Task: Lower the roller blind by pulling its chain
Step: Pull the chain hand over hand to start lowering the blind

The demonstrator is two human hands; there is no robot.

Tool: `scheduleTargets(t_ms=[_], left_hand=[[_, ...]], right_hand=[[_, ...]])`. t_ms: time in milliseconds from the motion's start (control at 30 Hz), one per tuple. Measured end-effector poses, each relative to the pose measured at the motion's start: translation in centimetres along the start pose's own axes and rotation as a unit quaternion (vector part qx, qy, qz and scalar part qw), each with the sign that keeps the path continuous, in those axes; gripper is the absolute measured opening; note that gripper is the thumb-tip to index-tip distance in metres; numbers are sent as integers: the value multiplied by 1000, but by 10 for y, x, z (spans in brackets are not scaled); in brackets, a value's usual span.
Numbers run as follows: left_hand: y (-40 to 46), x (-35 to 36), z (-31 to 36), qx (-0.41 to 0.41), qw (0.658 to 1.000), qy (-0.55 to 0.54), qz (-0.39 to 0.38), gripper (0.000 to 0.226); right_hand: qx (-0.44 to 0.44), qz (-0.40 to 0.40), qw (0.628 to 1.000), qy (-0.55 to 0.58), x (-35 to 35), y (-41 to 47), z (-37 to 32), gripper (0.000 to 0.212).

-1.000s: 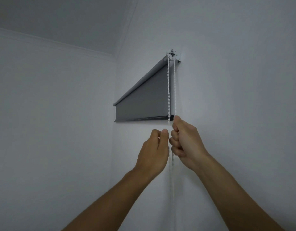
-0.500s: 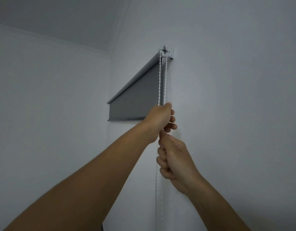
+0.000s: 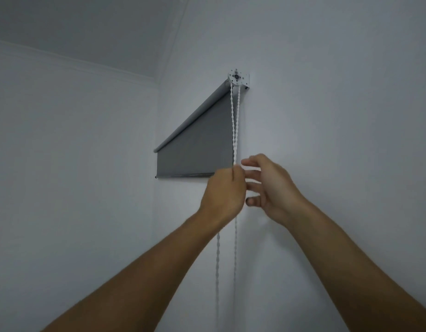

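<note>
Blind hangs partly lowered on the wall, grey, its bottom bar just above the hands at about 11 o'clock from them. Its bracket sits at 12 o'clock, high near the ceiling. From the bracket the white chain drops in two strands that draw together as they reach the left hand. That hand is closed in a fist around the chain at the blind's lower right corner, thumb side up. Below the fist two strands hang on toward 6 o'clock, slightly apart. The right hand hovers just beside the left at 3 o'clock, fingers spread loosely and blurred, holding nothing; whether its fingertips touch the chain cannot be told.
</note>
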State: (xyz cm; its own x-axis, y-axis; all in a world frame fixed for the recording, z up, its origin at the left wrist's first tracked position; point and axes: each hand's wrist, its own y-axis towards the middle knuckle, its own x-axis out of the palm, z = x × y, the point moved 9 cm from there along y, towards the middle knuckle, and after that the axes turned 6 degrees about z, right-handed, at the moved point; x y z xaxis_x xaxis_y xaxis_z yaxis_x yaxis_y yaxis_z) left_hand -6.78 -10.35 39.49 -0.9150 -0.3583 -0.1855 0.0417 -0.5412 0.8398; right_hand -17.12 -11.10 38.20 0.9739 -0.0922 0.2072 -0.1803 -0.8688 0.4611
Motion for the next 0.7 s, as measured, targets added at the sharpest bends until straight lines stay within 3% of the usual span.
scheduleTargets(t_ms=[133, 300, 467, 600, 700], left_hand=[[-29, 11, -10, 53, 994, 88, -26, 49], [-49, 22, -23, 69, 993, 76, -59, 49], [-47, 18, -44, -19, 998, -28, -43, 41], [-31, 13, -56, -109, 989, -91, -45, 36], [-8, 3, -46, -114, 985, -126, -18, 44]], right_hand=[[50, -55, 996, 52, 12, 12, -10, 30], [77, -66, 992, 79, 16, 20, -2, 34], [-28, -21, 999, 5, 10, 19, -7, 37], [-57, -26, 996, -58, 17, 13, 0, 34], [-74, -49, 991, -101, 21, 8, 8, 42]])
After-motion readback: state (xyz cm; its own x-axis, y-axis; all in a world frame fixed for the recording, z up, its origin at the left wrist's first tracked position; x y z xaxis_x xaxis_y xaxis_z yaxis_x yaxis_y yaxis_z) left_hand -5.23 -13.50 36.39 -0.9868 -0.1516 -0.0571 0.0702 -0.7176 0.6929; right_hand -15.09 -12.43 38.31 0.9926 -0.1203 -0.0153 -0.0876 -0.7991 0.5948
